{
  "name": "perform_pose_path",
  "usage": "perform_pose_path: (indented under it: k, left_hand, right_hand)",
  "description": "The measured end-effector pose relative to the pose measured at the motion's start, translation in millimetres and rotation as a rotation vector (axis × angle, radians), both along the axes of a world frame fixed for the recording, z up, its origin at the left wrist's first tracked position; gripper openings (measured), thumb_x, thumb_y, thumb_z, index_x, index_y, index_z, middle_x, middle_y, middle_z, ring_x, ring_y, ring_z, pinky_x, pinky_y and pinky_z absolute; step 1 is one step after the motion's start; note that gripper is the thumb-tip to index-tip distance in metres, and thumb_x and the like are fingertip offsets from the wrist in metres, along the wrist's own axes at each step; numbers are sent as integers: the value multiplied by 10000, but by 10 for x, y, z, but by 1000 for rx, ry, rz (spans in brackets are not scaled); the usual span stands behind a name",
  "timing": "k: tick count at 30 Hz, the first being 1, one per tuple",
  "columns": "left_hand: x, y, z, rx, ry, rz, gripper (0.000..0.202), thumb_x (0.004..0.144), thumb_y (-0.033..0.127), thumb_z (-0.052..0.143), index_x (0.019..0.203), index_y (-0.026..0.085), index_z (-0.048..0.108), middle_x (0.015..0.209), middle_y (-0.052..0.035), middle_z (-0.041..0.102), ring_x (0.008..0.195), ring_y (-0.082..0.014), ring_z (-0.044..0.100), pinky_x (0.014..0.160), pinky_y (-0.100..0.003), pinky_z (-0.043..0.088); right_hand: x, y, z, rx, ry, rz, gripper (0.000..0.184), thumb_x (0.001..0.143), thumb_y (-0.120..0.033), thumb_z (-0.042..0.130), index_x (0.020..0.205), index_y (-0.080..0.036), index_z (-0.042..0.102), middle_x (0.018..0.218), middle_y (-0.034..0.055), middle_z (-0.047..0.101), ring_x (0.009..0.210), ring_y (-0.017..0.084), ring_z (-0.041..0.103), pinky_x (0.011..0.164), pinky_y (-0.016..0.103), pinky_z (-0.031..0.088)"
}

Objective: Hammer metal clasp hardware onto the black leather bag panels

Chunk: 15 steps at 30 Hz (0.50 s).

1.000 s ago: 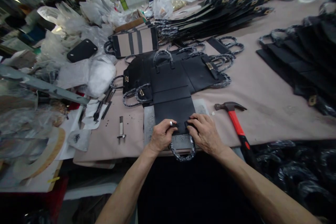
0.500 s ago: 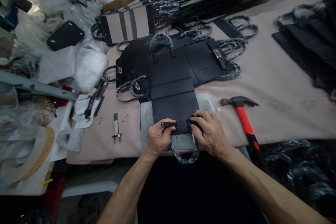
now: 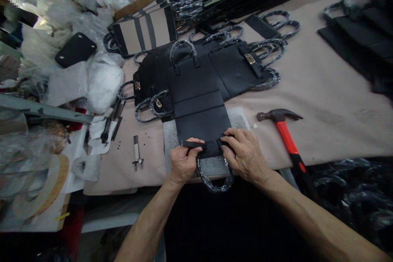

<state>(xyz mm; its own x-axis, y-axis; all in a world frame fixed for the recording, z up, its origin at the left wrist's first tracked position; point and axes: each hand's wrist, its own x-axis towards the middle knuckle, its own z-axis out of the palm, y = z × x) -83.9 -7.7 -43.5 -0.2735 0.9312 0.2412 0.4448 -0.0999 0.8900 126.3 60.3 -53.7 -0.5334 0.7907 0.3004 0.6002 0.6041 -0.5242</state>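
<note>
A black leather bag panel lies flat, its near end on a grey slab at the table's front edge. My left hand pinches a short black strap at the panel's near left corner, fingers closed. At the near right corner, my right hand has its fingers curled over a dark strap end, mostly hidden beneath them. Between both hands, a plastic-wrapped loop handle hangs past the panel's near edge.
A hammer with a red and black grip lies right of the slab. Left of it is a small metal tool. More black bag panels with wrapped handles are piled behind. Plastic bags crowd the left side.
The strap in my left hand now sticks out farther to the left. Both hands keep nearly the same place, while the camera view has shifted slightly.
</note>
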Motion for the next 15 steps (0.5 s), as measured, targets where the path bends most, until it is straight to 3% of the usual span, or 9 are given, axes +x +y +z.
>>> perform_pose_path:
  k: [15]
  left_hand:
    - [93,86,51,-27,86,-7,109,910,177,674,969,190,764,943,-33,814,840,-180,782,809,-287,648]
  right_hand:
    - [-1,-1,2,3,-1,-9,196,944,-260,579,1092,-209,697,1218,109,645,1115,305,559,969,497,436]
